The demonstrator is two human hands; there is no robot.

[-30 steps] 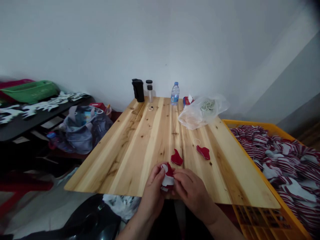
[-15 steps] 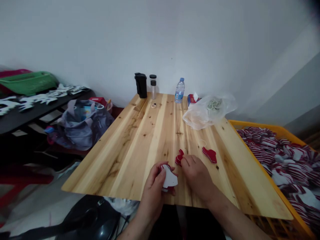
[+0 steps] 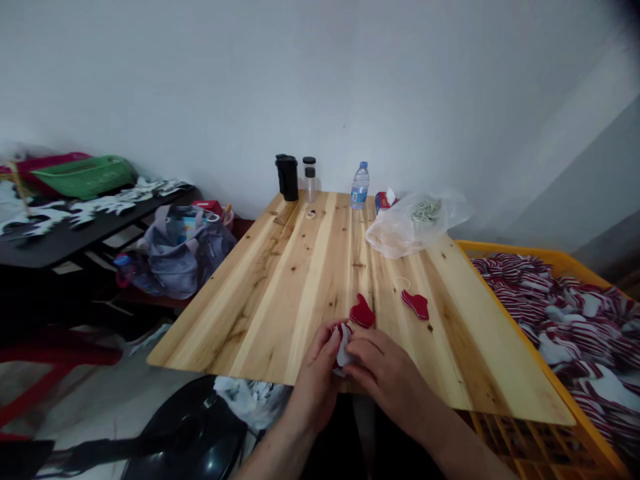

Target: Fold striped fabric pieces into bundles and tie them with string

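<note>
My left hand (image 3: 320,363) is wrapped round a small stack of red and white cut-out pieces (image 3: 343,348) just above the table's near edge. Against the right side of that stack, the fingers of my right hand (image 3: 383,363) are curled and pressed; their tips are partly hidden. A red cut-out piece (image 3: 363,312) lies on the table just beyond my fingers. Farther right rests another red cut-out piece (image 3: 416,305), with a thin pale loop (image 3: 402,283) beside it.
On the wooden table (image 3: 260,300) stand a black tumbler (image 3: 287,179), a clear bottle (image 3: 311,183), a water bottle (image 3: 359,187) and a plastic bag of pale loops (image 3: 400,230). A yellow crate (image 3: 510,247) of striped pieces is at right, a grey bag (image 3: 185,260) at left.
My right hand has left the nearer red piece on the table and come to the stack in my left hand. That red piece now lies uncovered. The view has shifted slightly.
</note>
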